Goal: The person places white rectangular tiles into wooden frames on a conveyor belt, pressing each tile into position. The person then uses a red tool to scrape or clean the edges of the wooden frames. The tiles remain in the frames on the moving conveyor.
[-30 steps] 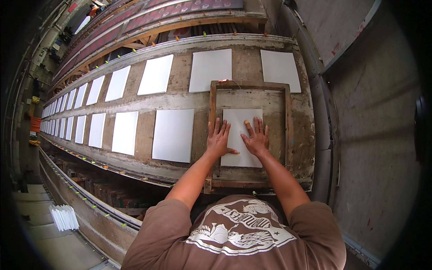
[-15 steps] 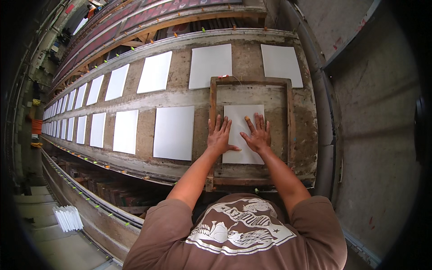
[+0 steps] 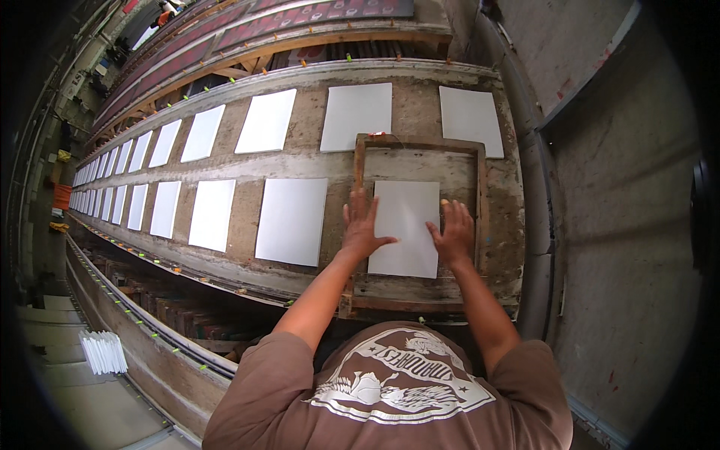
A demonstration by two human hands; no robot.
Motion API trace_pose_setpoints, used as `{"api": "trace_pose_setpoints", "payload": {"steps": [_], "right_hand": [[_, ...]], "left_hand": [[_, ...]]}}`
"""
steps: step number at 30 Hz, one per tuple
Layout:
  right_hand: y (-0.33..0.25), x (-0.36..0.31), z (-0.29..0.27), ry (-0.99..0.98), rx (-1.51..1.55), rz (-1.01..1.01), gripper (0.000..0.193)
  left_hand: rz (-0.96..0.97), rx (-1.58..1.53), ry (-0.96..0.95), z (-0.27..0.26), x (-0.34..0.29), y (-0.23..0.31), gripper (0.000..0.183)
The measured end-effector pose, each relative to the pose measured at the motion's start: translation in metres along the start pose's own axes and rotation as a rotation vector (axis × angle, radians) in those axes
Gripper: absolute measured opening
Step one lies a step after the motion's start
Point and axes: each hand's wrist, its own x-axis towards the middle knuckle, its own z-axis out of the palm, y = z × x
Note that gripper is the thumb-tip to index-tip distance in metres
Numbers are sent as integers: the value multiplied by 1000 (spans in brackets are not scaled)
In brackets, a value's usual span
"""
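Observation:
A white rectangular sheet (image 3: 406, 232) lies on the stained table top (image 3: 504, 247), within the outline of a worn wooden frame (image 3: 482, 187). My left hand (image 3: 361, 229) is flat with its fingers up, over the frame's left bar, its thumb at the sheet's left edge. On the other side my right hand (image 3: 454, 234) rests between the sheet and the frame's right bar, thumb at the sheet's right edge. Its fingers are stretched out, and one has something yellow round its tip. Neither hand grips anything. Whether mesh spans the frame, I cannot tell.
Two rows of white sheets (image 3: 291, 222) run along the long table to the left. The frame's far bar overlaps sheets in the far row. Small coloured clips line the table's edges. A bundle of white pieces (image 3: 103, 352) lies lower left; a grey wall (image 3: 630, 202) rises on the right.
My right hand has slid right, off the middle of the sheet to its right edge. My left hand has shifted slightly left. The sheet stays inside the frame.

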Motion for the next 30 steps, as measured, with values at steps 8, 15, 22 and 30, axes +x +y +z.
{"api": "trace_pose_setpoints", "payload": {"steps": [8,15,22,30], "right_hand": [[68,-30,-50,-86,65,530,81],[86,-40,-36,-272,138,578,82],[107,-50,-3,-134,173,518,74],[77,-40,-55,-142,216,587,72]], "left_hand": [[-558,-448,88,0,-22,-18,94],[-496,-318,8,15,-24,-31,69],[-492,-397,57,5,-27,-21,59],[-410,-436,188,-8,-22,-24,56]]}}
